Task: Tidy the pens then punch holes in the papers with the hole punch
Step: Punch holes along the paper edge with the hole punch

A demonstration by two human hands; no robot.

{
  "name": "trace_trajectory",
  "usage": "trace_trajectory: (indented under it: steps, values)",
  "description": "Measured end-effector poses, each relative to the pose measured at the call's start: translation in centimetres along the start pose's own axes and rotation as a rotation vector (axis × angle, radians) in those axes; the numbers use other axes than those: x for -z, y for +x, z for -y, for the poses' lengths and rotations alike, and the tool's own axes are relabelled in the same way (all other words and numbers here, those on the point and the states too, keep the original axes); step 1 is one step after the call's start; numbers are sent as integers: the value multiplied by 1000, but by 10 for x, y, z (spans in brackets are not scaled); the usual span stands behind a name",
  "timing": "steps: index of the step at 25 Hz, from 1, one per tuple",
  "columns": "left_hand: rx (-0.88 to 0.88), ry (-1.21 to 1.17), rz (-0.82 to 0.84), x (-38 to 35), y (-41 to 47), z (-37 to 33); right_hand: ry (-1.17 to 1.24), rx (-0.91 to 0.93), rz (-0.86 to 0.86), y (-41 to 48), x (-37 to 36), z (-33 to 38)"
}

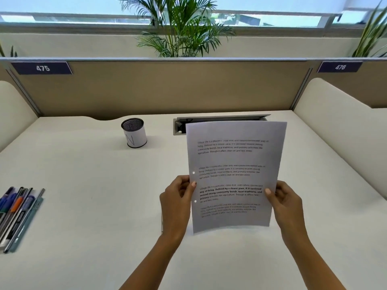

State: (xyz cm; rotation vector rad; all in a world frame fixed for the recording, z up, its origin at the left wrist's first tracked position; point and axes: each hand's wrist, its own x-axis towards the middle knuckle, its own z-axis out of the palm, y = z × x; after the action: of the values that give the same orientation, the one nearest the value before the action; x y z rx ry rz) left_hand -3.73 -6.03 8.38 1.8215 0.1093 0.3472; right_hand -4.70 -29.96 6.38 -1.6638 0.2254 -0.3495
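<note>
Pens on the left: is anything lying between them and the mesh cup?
Nothing visible lies between the pens and the mesh cup. The paper, held by the left hand and right hand, is off to the right.

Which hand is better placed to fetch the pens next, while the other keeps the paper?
The left hand, probably: the pens lie at the far left of the desk, and the right hand would have to cross the paper that both hands hold.

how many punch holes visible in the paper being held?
2, both near the left edge of the paper: upper hole just above the left hand thumb, lower hole just below it. The thumb may hide others.
</note>
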Motion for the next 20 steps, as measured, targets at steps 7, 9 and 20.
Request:
trace_trajectory:
  steps: [7, 9, 20]
  values:
    - [-268, -166, -134, -19, 16, -17, -12, 254, -180, 20, -6, 17]
    - [-239, -177, -137, -27, 16, -4, -18, 269, -210, 19, -6, 4]
    - [-149, -102, -75, -50, 15, 30, -134, 176, -254, 23, -3, -43]
